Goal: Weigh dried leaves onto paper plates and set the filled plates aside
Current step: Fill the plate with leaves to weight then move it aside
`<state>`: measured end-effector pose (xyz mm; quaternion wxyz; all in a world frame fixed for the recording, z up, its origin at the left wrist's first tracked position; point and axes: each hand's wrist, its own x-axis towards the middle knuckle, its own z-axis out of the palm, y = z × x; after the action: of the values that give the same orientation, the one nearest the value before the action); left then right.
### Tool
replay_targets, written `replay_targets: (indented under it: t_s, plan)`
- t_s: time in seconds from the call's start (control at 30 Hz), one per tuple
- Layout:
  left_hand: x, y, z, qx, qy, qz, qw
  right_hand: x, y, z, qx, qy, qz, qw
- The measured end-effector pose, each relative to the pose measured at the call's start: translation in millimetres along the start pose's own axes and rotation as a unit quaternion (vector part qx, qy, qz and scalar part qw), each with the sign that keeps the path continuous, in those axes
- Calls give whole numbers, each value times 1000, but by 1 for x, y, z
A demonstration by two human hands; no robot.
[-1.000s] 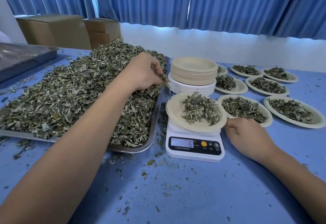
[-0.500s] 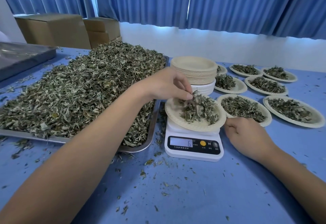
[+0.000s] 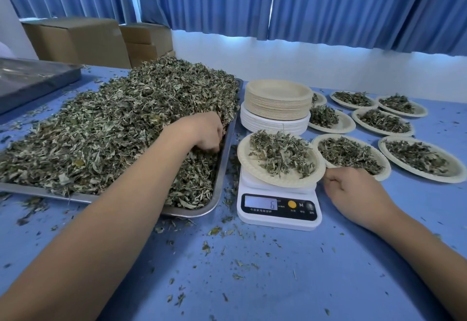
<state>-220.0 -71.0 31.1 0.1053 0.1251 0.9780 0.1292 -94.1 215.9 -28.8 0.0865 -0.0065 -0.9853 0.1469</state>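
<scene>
Six (a lone "6") on the white digital kitchen scale, "M" by its yellow button. Atop it, a round beige paper plate of dried green leaves. My left hand curls its fingers round leaves in the metal tray; my right hand rests loosely curled, empty, beside the scale.

I see the blue table carrying a metal tray heaped with dried leaves, a second tray far left, a white scale, a stack of paper plates, filled plates to the right, and scattered leaf crumbs.
</scene>
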Motion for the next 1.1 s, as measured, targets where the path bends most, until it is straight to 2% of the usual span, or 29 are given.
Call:
replay_targets:
  t_s: [0.17, 0.43, 0.63, 0.8, 1.1]
  plan:
    - [4, -1, 8, 28, -8, -3, 1000, 0, 0, 0, 8, -3, -1, 1000]
    - [6, -4, 11, 11, 10, -18, 1000, -1, 2, 0, 16, -2, -3, 1000]
    - [6, -2, 10, 7, 59, -33, 998, 0, 3, 0, 16, -3, -5, 1000]
    - [5, -3, 12, 59, 17, -47, 997, 0, 3, 0, 20, -6, -8, 1000]
    - [9, -3, 13, 108, 1, -34, 994, 0, 8, -3, 59, -17, -25, 998]
